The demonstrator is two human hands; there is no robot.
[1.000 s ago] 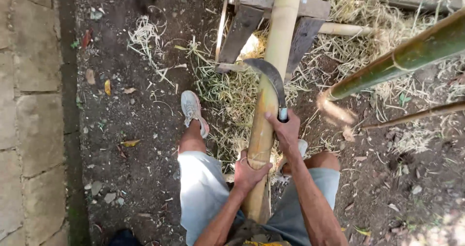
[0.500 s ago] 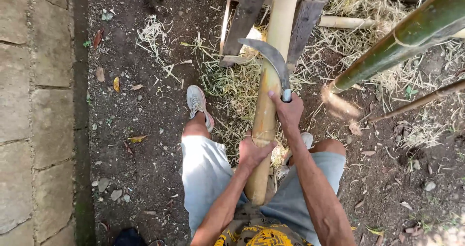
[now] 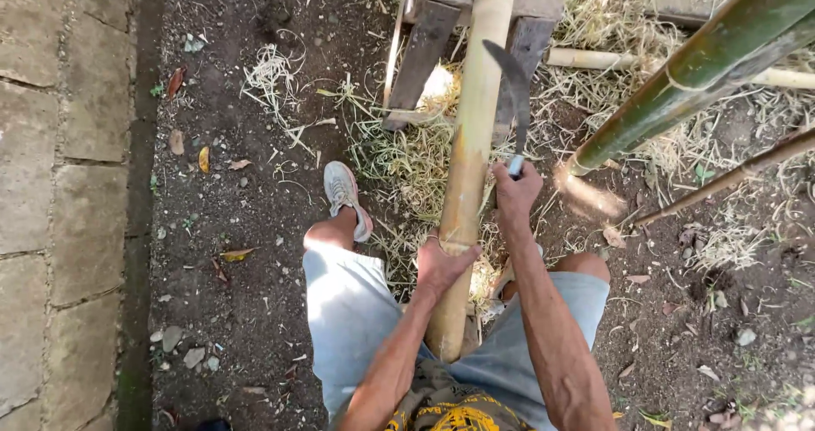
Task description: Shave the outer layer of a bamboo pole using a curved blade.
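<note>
Head view looks down on a pale bamboo pole that runs from the person's lap up onto a low wooden stand, which props its far end off the ground. Left hand wraps its fingers around the pole to steady it. Right hand is clenched on the handle of a curved sickle-like knife, its blade raised just right of the pole. Pale shavings litter the dirt. One green bamboo stalk leans at right.
</note>
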